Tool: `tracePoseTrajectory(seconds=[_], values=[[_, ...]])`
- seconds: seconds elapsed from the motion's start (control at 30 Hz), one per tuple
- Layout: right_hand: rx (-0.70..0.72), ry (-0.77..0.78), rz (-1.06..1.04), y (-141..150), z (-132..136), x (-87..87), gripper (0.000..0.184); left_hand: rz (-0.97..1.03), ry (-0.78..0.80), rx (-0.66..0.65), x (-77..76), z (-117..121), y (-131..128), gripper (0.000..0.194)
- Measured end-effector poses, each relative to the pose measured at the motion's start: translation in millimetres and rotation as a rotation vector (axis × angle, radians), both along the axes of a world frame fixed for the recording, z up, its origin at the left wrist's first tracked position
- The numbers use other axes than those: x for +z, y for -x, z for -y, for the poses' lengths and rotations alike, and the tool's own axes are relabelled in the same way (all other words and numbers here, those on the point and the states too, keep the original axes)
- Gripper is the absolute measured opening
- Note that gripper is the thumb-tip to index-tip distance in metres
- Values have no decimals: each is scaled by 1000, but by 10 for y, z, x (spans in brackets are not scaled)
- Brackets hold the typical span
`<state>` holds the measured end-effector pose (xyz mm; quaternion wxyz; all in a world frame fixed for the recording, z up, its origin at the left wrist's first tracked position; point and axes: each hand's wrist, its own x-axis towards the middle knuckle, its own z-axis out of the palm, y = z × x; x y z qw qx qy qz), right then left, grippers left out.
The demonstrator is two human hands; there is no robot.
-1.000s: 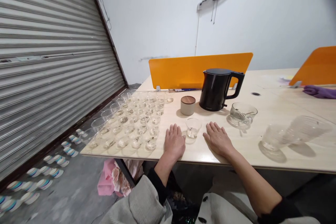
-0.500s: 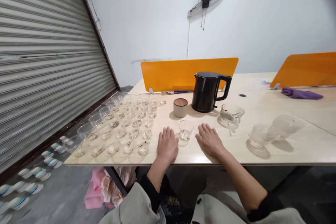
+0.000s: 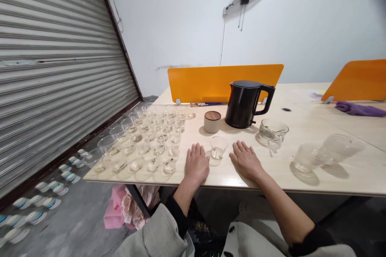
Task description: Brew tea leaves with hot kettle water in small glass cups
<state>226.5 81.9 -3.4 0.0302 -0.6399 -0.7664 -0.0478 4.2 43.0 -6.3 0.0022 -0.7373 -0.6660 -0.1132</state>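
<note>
My left hand (image 3: pixel 196 164) lies flat on the table (image 3: pixel 223 177) with its fingers out. Palm down as well, my right hand (image 3: pixel 246 160) rests there and holds nothing. Between them stands a clear plastic cup (image 3: pixel 217 148) with a little liquid and dark bits at its bottom. Behind the cup is a pale round canister (image 3: pixel 212 123) with a wooden lid, and beside it a black electric kettle (image 3: pixel 243 106). To the right of my right hand sits a ribbed glass bowl (image 3: pixel 273 130) with something thin and dark in it.
Many similar cups (image 3: pixel 152 162) fill the table's left end in rows. Stacked clear cups (image 3: pixel 327 152) lie on their side at the right. An orange divider (image 3: pixel 199 84) stands at the back, and a purple cloth (image 3: pixel 360 109) lies far right. White-lidded tubs (image 3: pixel 37 200) line the floor.
The camera view has swung right, then partly back left. Both hands and the things on the table keep their places.
</note>
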Motion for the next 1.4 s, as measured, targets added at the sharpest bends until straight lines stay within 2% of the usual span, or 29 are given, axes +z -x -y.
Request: tracePoseTrajectory(seconds=[1.4], values=[[-10, 32, 2, 20, 29, 61, 63, -12, 3, -6, -8, -2, 3, 60]])
